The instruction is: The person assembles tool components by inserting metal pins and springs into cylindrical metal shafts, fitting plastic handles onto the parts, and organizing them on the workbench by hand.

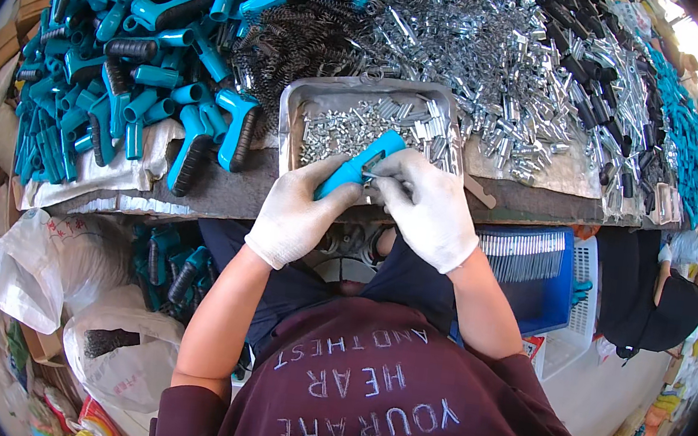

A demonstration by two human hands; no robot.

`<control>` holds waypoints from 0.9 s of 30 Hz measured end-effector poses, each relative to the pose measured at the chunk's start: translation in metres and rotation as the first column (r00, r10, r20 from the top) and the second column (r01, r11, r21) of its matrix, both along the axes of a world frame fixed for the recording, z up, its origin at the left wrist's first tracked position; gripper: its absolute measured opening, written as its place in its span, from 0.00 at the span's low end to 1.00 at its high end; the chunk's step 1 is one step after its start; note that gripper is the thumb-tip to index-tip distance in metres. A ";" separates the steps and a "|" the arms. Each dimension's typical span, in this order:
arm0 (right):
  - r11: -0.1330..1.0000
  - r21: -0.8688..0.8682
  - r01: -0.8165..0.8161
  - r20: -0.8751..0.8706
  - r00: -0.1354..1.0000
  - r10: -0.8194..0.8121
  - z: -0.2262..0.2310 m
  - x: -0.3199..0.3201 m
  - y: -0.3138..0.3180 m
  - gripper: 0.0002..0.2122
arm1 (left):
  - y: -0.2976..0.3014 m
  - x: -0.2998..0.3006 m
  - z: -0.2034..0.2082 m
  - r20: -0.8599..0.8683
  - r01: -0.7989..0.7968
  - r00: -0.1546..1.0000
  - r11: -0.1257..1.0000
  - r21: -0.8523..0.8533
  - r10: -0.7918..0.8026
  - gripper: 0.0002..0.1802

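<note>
My left hand (291,216), in a white glove, is closed around a teal plastic handle (384,147) that lies tilted between my hands. Also gloved in white, my right hand (431,212) pinches a small metal part (369,174) against the handle's side; the fingertips partly hide that part. Just beyond both hands is a shallow metal tray (288,116). Small silver fittings (342,131) and short metal pins (432,128) are scattered inside it.
Teal and black handles (161,11) are heaped at the left of the bench, beside dark springs (299,49) and shiny metal parts (503,72). A blue bin (564,281) with metal rods stands lower right. Plastic bags (38,260) sit lower left. Another person (650,295) is at the right.
</note>
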State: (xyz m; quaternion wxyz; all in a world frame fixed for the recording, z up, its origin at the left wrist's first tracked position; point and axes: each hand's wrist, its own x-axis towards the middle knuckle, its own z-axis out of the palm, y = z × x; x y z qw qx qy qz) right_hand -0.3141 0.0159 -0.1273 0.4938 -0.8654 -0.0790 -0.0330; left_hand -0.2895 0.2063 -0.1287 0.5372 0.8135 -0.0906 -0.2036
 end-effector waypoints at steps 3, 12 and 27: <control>0.997 -0.076 0.034 0.128 0.992 -0.024 -0.008 -0.001 0.005 0.03 | -0.003 -0.002 -0.009 0.159 -0.012 0.987 1.000 0.012 0.010 0.20; 0.968 -0.160 0.193 0.265 0.953 -0.146 -0.028 0.004 0.020 0.07 | -0.015 -0.016 -0.008 0.410 -0.168 0.910 0.959 0.229 0.061 0.21; 0.269 0.923 0.277 -0.311 0.946 0.095 -0.046 -0.014 -0.011 0.13 | -0.048 -0.007 0.000 0.008 -0.061 0.998 0.962 -0.267 0.065 0.16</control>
